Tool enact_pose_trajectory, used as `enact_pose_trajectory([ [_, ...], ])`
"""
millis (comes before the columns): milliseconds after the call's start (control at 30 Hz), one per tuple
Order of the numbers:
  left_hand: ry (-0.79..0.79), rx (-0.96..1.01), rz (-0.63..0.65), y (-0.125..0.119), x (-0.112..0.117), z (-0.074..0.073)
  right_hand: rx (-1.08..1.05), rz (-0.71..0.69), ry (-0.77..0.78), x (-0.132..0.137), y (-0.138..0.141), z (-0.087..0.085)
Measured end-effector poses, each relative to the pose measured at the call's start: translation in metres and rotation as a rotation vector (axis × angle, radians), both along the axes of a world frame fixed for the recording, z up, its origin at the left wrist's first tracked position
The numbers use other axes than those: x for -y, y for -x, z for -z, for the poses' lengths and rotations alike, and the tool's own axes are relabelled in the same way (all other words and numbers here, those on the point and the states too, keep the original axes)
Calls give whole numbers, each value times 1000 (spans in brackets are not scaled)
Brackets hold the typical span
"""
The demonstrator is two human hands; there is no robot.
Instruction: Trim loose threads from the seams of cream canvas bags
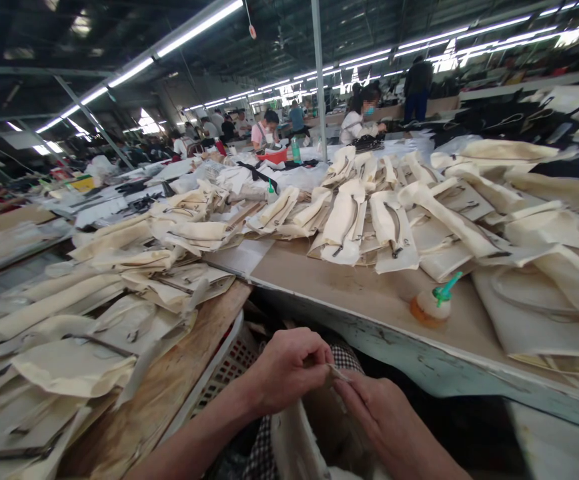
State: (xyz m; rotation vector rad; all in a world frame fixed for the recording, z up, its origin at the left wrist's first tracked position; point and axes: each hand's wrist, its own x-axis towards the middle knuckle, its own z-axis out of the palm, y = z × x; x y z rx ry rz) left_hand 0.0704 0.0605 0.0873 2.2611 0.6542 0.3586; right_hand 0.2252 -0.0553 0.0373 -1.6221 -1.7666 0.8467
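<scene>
Over my lap, a cream fabric piece hangs from both hands, its upper edge pinched between them. My left hand is closed, thumb and fingers pressed on that edge. Close beside it, my right hand grips the same edge with its thumb and fingers together. The fabric's lower part runs out of the picture at the bottom. Behind the hands is a checked cloth on my lap. Nearest on the table is a small bottle with a green nozzle and orange-brown contents.
Cream fabric pieces with zippers lie heaped along the brown table. More pieces cover the wooden board at left. A white plastic basket stands under the board's edge. A metal pole rises beyond; several people work farther back.
</scene>
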Motion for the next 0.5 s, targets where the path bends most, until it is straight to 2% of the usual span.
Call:
enact_pose_trajectory([
  [133, 13, 5, -13, 1, 0, -2, 95, 14, -21, 5, 2, -1],
  [367, -32, 12, -1, 0, 2, 2, 522, 78, -354, 11, 6, 16],
  [500, -58, 21, -11, -1, 2, 5, 637, -57, -412, 7, 0, 18],
])
